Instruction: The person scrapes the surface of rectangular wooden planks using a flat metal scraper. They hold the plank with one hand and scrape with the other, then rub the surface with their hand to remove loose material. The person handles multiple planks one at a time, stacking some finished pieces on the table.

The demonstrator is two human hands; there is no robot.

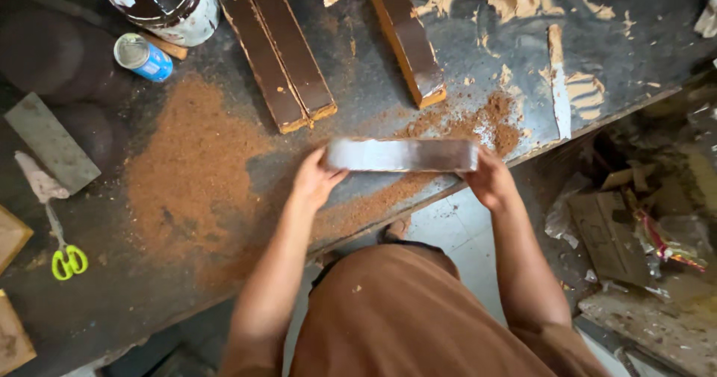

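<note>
I hold a long wooden block (402, 155) with a shiny dark coated face over the near edge of the dark workbench (112, 287). My left hand (314, 181) grips its left end and my right hand (489, 181) grips its right end. Two similar dark-topped blocks (278, 52) lie side by side further back, and a third block (407, 37) lies to their right. Brown sawdust (190, 168) is spread over the bench left of my hands.
A paint-stained bucket (166, 2) and a small blue can (142, 56) stand at the back left. Green-handled scissors (66, 254) and a grey flat slab (51, 142) lie at the left. A pale strip (559, 86) lies at the right. Debris covers the floor at right (635, 235).
</note>
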